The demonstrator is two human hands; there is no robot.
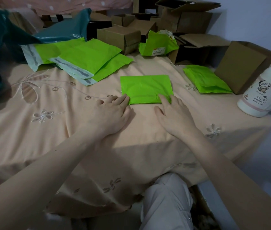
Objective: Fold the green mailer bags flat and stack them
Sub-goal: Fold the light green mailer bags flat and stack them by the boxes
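A folded green mailer bag (146, 88) lies flat on the peach embroidered bedspread (56, 130), in the middle of the scene. Both hands are spread with straight fingers and grip nothing. The left hand (113, 112) rests on the cloth with its fingertips touching the bag's near left corner; the right hand (173, 113) lies with its index finger pressing on the near right part of the bag, close to the near edge.

The step in hand looks like pressing the fold flat. To do it well, the fingers should sweep along the near edge from the middle outward to both corners, so trapped air leaves by the sides and the crease sets sharp. The plastic looks slick and springy, with a faint puffed ridge across the middle, so it may spring open if released too soon; a firm flat palm over the whole face would serve better than fingertips alone. The bed gives under pressure, so the push should go straight down, not forward, or the bag will slide away on the cloth.

Once flat, the bag belongs on the stack of folded bags (206, 79), which lies to the right just beside a cardboard box (241, 67). Its edges should be squared with those below. Unfolded mailer bags (85, 58), with their pale adhesive flaps showing, wait at the far left, and a torn one (158, 45) sits among the far boxes. A white bottle (264, 87) stands at the right, near enough to the stack to be knocked.
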